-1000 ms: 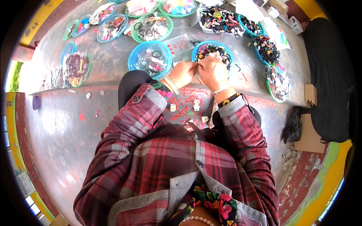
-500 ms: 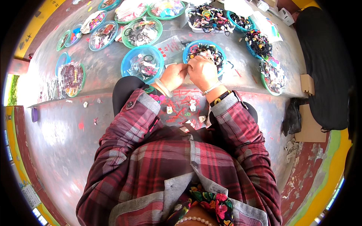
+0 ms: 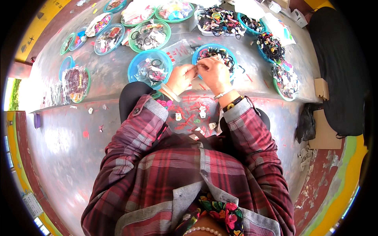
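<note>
My left hand (image 3: 181,80) and my right hand (image 3: 215,74) meet at the fingertips, both closed in a pinch. Whatever is between the fingers is too small to make out. Just beyond the right hand stands a blue basin (image 3: 194,59) of black elastic hair ties (image 3: 224,56) with small coloured pieces; that hand covers part of it. Left of my left hand is another blue basin (image 3: 131,72), holding clear plastic bags (image 3: 146,70) and a few dark bands. A flat printed plastic bag (image 3: 178,50) lies between the two basins.
Red strips (image 3: 189,103) and small white cards (image 3: 202,112) litter the floor below my hands. More filled basins stand farther off, among them a green one (image 3: 133,44) and a white tray (image 3: 200,28). Cardboard (image 3: 323,131) and a black bag (image 3: 305,124) lie at right.
My right hand has turned slightly and its fingers have shifted at the pinch. Both hands stay together in nearly the same place. The whole view has moved a little; the basins look unchanged.
</note>
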`<state>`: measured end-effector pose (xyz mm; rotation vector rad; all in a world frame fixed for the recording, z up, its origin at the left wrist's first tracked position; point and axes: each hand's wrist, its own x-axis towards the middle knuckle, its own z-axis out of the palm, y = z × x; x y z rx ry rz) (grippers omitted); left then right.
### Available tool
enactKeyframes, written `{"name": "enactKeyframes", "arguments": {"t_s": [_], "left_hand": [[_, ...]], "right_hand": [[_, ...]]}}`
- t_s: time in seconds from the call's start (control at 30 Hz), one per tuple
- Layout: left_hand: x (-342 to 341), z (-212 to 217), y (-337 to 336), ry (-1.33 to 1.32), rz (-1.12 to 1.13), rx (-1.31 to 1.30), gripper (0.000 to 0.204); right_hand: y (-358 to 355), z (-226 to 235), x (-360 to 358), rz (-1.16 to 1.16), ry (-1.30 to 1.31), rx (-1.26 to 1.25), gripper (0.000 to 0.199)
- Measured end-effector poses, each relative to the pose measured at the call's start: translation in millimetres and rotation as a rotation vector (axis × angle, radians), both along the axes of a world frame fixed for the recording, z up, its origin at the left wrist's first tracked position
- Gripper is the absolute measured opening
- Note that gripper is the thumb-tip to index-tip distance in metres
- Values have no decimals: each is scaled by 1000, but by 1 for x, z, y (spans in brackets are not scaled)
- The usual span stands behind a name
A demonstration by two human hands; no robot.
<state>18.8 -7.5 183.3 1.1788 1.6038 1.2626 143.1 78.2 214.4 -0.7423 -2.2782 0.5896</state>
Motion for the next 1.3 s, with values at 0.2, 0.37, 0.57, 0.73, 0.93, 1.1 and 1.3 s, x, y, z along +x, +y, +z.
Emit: {"name": "enactKeyframes", "arguments": {"t_s": [0.2,0.37,0.57,0.73,0.93,1.1,1.3], "left_hand": [[-3,-3,2,-408,-14,107,26],[-1,0,1,-334,17,134,25],[-4,-3,1,5,46,63,21],[0,-7,1,362,110,254,18],[5,-1,-2,550,43,196,20],[5,0,-2,578,1,205,21],[6,1,-2,558,30,234,20]], "right_hand": [[11,-4,2,-51,76,-311,10],[1,6,0,-34,45,-213,10],[-2,4,0,3,50,-127,10],[-3,4,2,48,-10,-32,11],[-6,-1,0,40,-128,212,9],[-8,-4,-2,8,-143,365,9],[-12,6,-3,-71,-112,266,6]]}}
